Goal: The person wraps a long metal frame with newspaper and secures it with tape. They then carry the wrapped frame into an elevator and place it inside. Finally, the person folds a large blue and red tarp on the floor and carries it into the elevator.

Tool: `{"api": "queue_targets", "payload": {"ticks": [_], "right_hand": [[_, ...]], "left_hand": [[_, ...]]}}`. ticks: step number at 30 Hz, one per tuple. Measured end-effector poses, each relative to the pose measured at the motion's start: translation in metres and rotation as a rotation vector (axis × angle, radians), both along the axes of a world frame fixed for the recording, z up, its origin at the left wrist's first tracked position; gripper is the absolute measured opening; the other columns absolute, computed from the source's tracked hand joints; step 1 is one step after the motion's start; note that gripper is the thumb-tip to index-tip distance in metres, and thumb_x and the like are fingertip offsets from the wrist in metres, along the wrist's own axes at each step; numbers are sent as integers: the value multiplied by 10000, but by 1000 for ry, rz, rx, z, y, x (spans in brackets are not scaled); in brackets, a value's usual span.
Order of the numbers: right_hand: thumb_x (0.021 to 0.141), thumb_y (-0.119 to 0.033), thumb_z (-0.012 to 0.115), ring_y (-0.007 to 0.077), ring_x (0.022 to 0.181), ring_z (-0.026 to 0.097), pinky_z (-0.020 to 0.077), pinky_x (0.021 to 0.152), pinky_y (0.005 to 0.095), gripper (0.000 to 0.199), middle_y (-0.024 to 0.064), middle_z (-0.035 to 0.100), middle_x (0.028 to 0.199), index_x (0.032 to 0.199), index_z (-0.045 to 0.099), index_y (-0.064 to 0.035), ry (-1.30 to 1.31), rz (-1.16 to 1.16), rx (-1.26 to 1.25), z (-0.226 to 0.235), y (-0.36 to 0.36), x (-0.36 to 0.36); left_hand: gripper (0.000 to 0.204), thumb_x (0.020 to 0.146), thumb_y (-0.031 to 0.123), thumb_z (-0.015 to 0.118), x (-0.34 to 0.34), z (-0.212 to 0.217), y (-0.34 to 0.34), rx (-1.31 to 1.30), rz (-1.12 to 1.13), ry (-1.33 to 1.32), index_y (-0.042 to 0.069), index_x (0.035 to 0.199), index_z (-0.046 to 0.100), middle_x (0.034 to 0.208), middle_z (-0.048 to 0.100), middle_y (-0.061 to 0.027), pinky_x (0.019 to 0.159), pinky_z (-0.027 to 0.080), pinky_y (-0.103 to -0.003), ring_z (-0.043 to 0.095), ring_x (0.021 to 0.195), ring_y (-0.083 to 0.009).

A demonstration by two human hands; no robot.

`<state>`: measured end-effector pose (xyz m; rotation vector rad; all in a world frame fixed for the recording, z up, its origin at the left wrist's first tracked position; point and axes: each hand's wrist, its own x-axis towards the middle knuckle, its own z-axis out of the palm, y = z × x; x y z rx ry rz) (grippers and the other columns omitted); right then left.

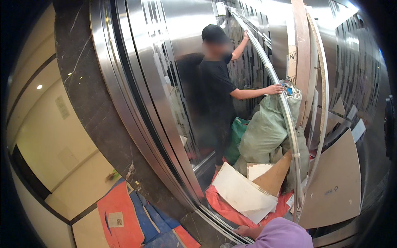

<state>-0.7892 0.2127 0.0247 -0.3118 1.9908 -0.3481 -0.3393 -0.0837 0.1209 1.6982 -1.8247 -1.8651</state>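
Note:
A forearm with a purple sleeve comes in at the lower edge. At its end my right hand is beside the metal door threshold; its fingers are too small to make out. My left hand is not in view. Inside the lift, a person in a black shirt and cap has both hands on a long, bowed pale strip. That strip leans down across a bulging pale green sack. Broken white boards and a brown board piece lie on a red sheet below.
A large beige panel leans on the right wall, near tall upright boards. A green bag stands behind the sack. Dark stone frames the doorway. Red and blue sheeting covers the floor outside.

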Motion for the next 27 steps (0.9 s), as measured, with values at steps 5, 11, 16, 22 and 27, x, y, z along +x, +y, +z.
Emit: {"api": "queue_targets", "payload": {"ticks": [5, 11, 16, 22, 27], "right_hand": [[943, -667, 439, 279, 759, 713, 582, 701, 399, 727, 150, 723, 863, 1137, 722, -26, 385, -47, -200, -47, 36, -11], [955, -619, 460, 325, 853, 713, 553, 818, 423, 711, 204, 722, 988, 1156, 694, 22, 128, -280, -167, 17, 16, 89], [941, -624, 483, 320, 922, 710, 560, 796, 425, 717, 199, 718, 1050, 1188, 687, 17, 201, -210, -79, -6, 59, 189], [943, -614, 508, 318, 937, 704, 571, 830, 423, 701, 218, 691, 1125, 1209, 688, 9, 189, -177, -11, -10, 90, 254], [952, -584, 526, 300, 680, 693, 572, 681, 437, 657, 196, 694, 839, 1091, 706, 32, 287, -274, 28, -18, 109, 270]], "left_hand": [[512, 949, 411, 585, -8, -14, -13, 26, -132, 59, 92, 1346, 535, 1254, 633, -111, 846, 505, -424, 611, 997, -247], [489, 944, 395, 592, 56, -21, -36, 11, -181, 78, 91, 1324, 545, 1247, 636, -109, 838, 505, -432, 612, 986, -249], [470, 939, 381, 597, 101, -44, -55, 31, -232, 97, 90, 1305, 552, 1242, 639, -108, 831, 506, -438, 613, 977, -251], [447, 933, 365, 603, 185, -62, -77, 28, -203, 56, 88, 1282, 562, 1235, 642, -107, 823, 507, -445, 614, 966, -253], [428, 929, 351, 609, 238, -85, -86, 37, -196, 22, 87, 1263, 570, 1229, 645, -106, 817, 507, -452, 615, 957, -255]]}}
